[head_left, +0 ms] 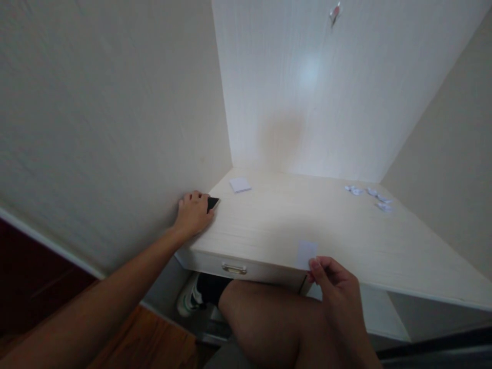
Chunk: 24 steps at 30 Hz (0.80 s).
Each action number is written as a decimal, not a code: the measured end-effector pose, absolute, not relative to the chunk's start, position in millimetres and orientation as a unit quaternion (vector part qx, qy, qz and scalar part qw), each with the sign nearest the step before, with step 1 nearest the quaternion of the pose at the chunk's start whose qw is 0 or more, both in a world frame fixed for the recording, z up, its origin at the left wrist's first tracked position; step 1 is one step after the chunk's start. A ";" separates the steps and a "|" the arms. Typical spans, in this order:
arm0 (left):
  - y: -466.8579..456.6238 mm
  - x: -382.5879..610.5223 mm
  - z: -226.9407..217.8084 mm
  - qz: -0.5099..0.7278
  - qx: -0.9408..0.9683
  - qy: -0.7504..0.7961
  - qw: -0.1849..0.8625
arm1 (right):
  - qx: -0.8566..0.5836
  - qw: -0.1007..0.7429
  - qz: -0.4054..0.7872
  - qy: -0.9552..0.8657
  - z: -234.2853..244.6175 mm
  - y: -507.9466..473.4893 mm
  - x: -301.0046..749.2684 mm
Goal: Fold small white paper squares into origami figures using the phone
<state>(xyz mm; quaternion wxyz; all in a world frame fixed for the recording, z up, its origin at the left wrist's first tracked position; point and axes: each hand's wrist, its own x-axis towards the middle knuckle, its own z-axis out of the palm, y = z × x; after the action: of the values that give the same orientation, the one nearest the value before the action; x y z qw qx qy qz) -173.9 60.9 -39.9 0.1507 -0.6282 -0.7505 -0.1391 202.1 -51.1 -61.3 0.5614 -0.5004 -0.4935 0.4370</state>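
My left hand (193, 211) rests at the left end of a pale wooden desk (292, 220), against the wall, with its fingers closed over a small black object (212, 203). My right hand (332, 279) is at the desk's front edge and pinches a small white square of paper (306, 254) between thumb and fingers. The paper stands upright above the desk edge.
A small stack of white paper squares (240, 184) lies at the back left of the desk. Several folded white paper pieces (369, 196) lie at the back right. A drawer with a metal handle (233, 268) sits under the desktop. My knee (249, 307) and a shoe (190, 300) are below.
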 end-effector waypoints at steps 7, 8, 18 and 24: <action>31.6 -154.9 -40.8 -0.169 -0.653 -0.723 0.152 | -0.504 0.539 0.450 -0.503 -61.0 -50.2 206.2; 20.1 -155.9 -44.6 -0.178 -0.665 -0.708 0.162 | -0.503 0.536 0.454 -0.504 -61.2 -49.3 206.0; -56.3 -181.0 -70.3 -0.168 -0.601 -0.753 0.208 | -0.519 0.484 0.444 -0.546 -68.0 -46.2 209.1; -39.7 -149.6 -62.5 -0.118 -0.527 -0.821 0.188 | -0.526 0.471 0.421 -0.569 -67.3 -49.0 205.4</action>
<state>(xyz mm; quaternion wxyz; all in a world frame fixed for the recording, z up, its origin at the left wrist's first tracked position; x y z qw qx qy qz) -149.6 -39.7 -62.5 0.1880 -0.5266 -0.8207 -0.1176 205.4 -49.0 -67.3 0.4712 -0.5261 -0.5692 0.4210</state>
